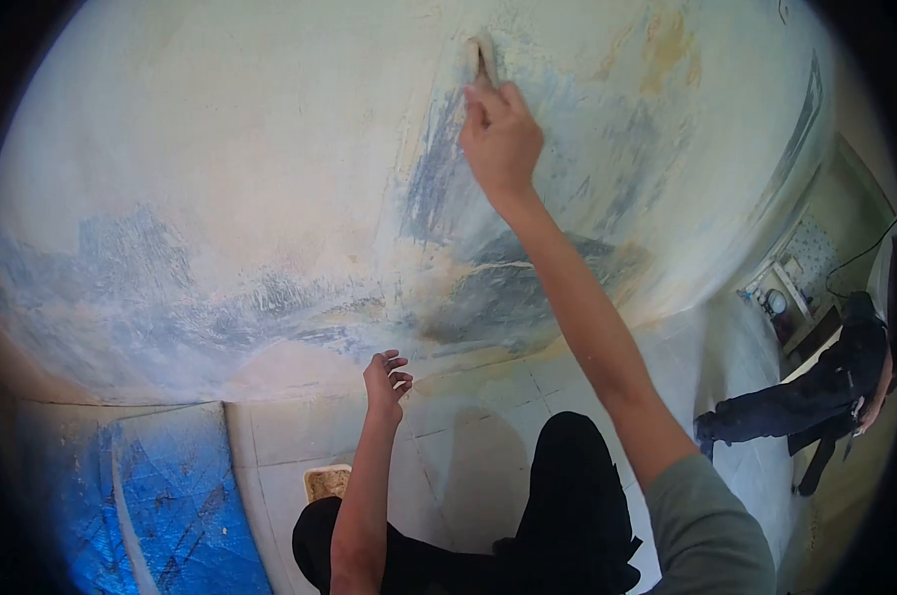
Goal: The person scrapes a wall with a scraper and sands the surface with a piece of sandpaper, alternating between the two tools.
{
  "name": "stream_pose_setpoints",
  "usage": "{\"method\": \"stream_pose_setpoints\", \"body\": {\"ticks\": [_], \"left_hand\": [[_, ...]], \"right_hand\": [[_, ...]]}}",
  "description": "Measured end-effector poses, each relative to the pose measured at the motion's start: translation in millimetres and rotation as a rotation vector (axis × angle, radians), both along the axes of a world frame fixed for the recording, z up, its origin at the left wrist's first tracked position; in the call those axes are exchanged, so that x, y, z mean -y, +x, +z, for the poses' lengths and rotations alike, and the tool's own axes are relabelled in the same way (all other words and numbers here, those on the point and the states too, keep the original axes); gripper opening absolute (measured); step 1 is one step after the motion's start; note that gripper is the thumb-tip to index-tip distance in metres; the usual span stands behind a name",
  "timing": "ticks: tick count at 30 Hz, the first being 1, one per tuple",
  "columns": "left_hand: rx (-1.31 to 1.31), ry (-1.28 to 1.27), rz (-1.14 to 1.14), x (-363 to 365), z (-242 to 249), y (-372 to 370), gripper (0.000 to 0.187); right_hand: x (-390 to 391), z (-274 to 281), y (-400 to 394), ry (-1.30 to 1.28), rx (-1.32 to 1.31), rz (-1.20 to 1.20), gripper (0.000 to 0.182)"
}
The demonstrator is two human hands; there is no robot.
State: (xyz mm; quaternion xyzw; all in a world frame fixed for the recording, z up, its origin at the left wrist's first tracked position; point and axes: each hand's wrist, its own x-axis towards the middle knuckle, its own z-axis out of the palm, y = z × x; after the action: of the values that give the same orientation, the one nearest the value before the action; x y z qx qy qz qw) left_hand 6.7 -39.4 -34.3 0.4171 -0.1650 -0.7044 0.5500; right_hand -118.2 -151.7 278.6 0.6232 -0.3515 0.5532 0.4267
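Note:
My right hand point(503, 139) is raised against the pale wall point(270, 129), closed round a small pale hand tool that looks like a scraper point(482, 61). The tool meets the wall near the top middle; its working edge is hard to make out. Below it, the wall carries rough grey-blue patches and streaks. Lower and to the left, my left hand point(389, 383) hovers before the foot of the wall, fingers loosely bent and apart, with nothing in them.
Beside my knee, a small tray point(312, 485) with brownish contents sits on the tiled floor point(473, 456). A blue sheet point(176, 506) covers the left floor. Another person in dark trousers point(815, 402) is at the right, near a shelf-like fixture point(790, 288).

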Motion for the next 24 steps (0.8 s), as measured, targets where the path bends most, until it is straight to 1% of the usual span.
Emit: {"method": "stream_pose_setpoints", "body": {"ticks": [2, 3, 4, 6, 7, 8, 10, 11, 13, 14, 16, 17, 18, 20, 21, 22, 24], "left_hand": [[0.015, 0.015, 0.0, -3.2, -1.7, 1.3, 0.034], [0.005, 0.032, -0.008, -4.8, -0.7, 2.1, 0.034], [-0.01, 0.047, -0.014, -5.3, 0.6, 2.2, 0.033], [-0.014, 0.034, -0.017, -7.6, 3.8, 1.8, 0.033], [-0.013, 0.023, -0.024, -8.3, 4.8, 2.5, 0.033], [-0.015, 0.031, -0.02, -8.5, 5.5, 3.8, 0.033], [-0.017, 0.009, -0.001, -7.4, 8.4, 3.5, 0.033], [-0.004, 0.008, 0.004, -6.4, 7.2, 2.6, 0.033], [-0.004, 0.0, -0.004, -9.5, 12.6, 2.1, 0.033], [-0.019, -0.003, -0.014, -11.6, 13.6, -1.1, 0.033], [-0.016, 0.003, -0.026, -13.0, 14.0, -6.9, 0.033], [-0.008, -0.005, -0.027, -11.7, 15.9, -7.0, 0.033], [-0.009, -0.005, -0.026, -11.8, 17.9, -7.4, 0.033], [0.004, 0.0, -0.025, -10.7, 23.6, -8.3, 0.033], [0.006, -0.003, -0.025, -10.2, 24.9, -8.3, 0.033], [0.016, -0.012, -0.025, -9.7, 25.6, -8.5, 0.034], [0.035, -0.02, -0.035, -10.1, 24.3, -9.4, 0.034]], "right_hand": [[13.6, -29.4, -4.7, 0.035, -0.388, -0.004, 0.017], [14.3, -44.8, -11.8, 0.136, -0.604, 0.095, 0.022], [20.7, -45.0, -25.4, 0.134, -0.605, 0.098, 0.022], [11.9, -17.7, -43.5, 0.17, -0.989, 0.03, 0.029], [8.9, 4.5, -53.8, 0.033, -0.867, 0.033, 0.031], [11.5, 19.0, -64.8, 0.04, -0.641, -0.002, 0.035], [14.6, 20.9, -59.9, -0.067, -0.265, -0.015, 0.033], [13.0, 15.6, -58.2, -0.07, -0.263, -0.017, 0.033], [5.5, 0.8, -50.2, -0.009, -1.213, 0.063, 0.039], [7.3, 10.3, -50.9, -0.008, -1.217, 0.065, 0.039], [5.1, 40.2, -59.8, 0.045, -0.956, 0.013, 0.04], [-1.2, 46.4, -62.2, 0.004, -0.738, -0.106, 0.049], [-3.1, 41.4, -60.6, 0.003, -0.739, -0.105, 0.049], [1.5, 21.9, -55.2, 0.103, -0.877, 0.018, 0.054], [5.0, 15.6, -47.9, 0.076, -1.045, 0.213, 0.06], [6.8, 20.3, -50.8, 0.074, -1.042, 0.21, 0.06], [5.4, 31.0, -58.1, 0.038, -0.99, 0.084, 0.059]]}}
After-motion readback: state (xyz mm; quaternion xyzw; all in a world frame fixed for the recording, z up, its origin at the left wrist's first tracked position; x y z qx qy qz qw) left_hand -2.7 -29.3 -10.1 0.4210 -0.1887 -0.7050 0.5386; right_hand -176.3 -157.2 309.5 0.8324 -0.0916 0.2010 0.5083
